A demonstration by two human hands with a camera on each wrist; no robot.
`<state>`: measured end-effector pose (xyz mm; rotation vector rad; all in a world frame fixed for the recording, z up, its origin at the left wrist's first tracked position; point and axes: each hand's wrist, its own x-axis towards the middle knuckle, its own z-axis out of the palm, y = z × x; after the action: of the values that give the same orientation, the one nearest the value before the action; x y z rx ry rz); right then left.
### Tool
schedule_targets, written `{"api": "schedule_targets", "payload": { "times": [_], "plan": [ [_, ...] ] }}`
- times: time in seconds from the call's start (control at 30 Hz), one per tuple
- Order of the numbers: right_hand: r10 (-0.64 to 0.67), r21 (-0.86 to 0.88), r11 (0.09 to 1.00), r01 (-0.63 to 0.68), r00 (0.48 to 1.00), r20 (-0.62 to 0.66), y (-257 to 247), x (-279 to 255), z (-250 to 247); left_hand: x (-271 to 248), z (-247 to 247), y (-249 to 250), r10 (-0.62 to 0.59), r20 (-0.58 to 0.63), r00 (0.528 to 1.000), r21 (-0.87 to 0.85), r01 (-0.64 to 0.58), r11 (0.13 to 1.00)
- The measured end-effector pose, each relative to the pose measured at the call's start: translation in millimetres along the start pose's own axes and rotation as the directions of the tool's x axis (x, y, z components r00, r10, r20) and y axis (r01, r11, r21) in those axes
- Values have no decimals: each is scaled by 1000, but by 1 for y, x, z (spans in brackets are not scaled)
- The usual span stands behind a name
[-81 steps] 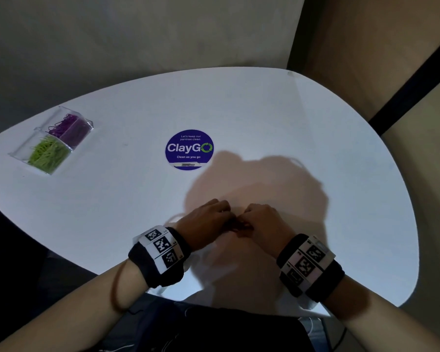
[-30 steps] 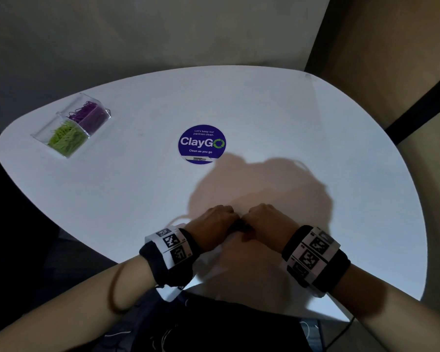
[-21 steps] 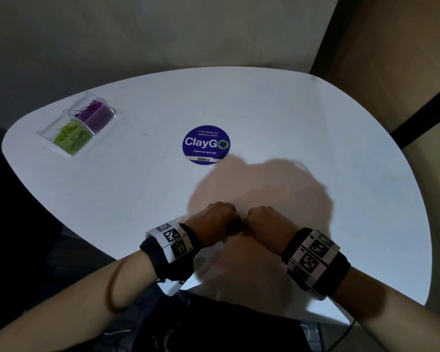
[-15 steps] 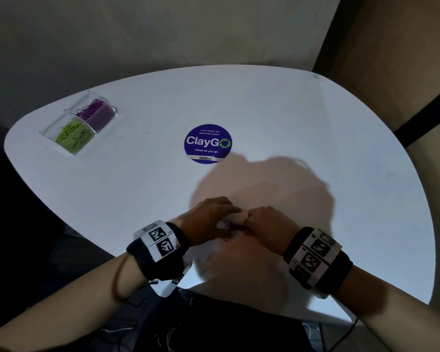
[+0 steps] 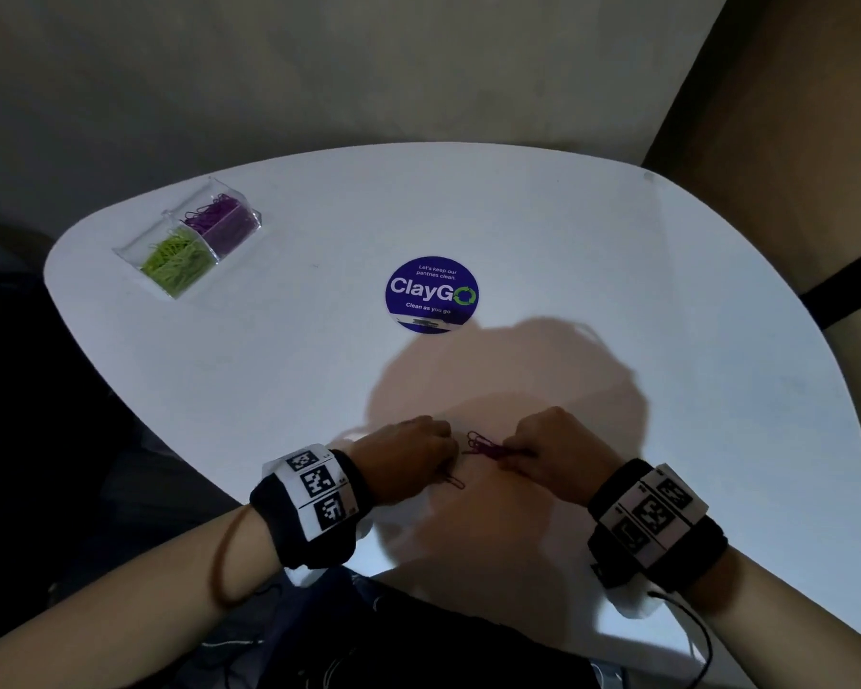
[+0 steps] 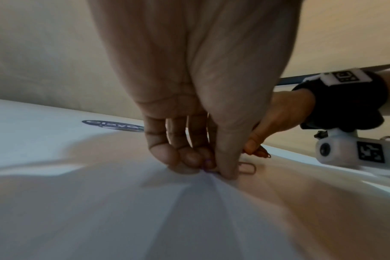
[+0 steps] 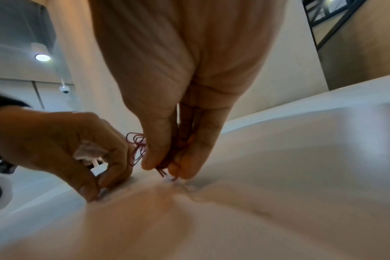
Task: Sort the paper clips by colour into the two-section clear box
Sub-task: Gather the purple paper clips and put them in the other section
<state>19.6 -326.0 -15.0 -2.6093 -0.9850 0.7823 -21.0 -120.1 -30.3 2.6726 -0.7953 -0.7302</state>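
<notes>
Near the table's front edge my right hand pinches a bunch of purple paper clips between thumb and fingers; in the right wrist view the bunch fans out leftward and its lower tip touches the tabletop. My left hand is curled, fingertips down on the table. It pinches a single purple clip that sticks out beside the thumb. The clear two-section box sits far away at the back left. Its near section holds green clips and its far section holds purple clips.
A round blue ClayGo sticker lies mid-table between the hands and the box. The white table narrows to the left and its front edge runs just under my wrists. A wall stands behind it.
The hands, earlier knuckle to knuckle, have drawn a little apart. The purple bunch now shows in the right hand and a single clip at the left fingertips.
</notes>
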Motion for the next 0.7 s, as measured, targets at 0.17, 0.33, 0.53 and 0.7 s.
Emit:
{"api": "schedule_targets", "payload": {
  "times": [0.17,0.33,0.53,0.7],
  "plan": [
    [2,191,981,16,995,-95,-14,22,-18,-13,-24,-30,-157,-115,981,-234,127,964],
    [-25,311,948,70,989,-145,-48,64,-47,-54,-102,-122,-416,-440,796,-303,305,903],
    [-49,379,922,83,994,-98,-90,120,-75,-83,-173,-235,-679,-559,475,-427,537,727],
    [-42,319,946,62,997,-68,-109,173,-112,-69,-194,-301,-732,-522,439,-459,578,674]
  ]
}}
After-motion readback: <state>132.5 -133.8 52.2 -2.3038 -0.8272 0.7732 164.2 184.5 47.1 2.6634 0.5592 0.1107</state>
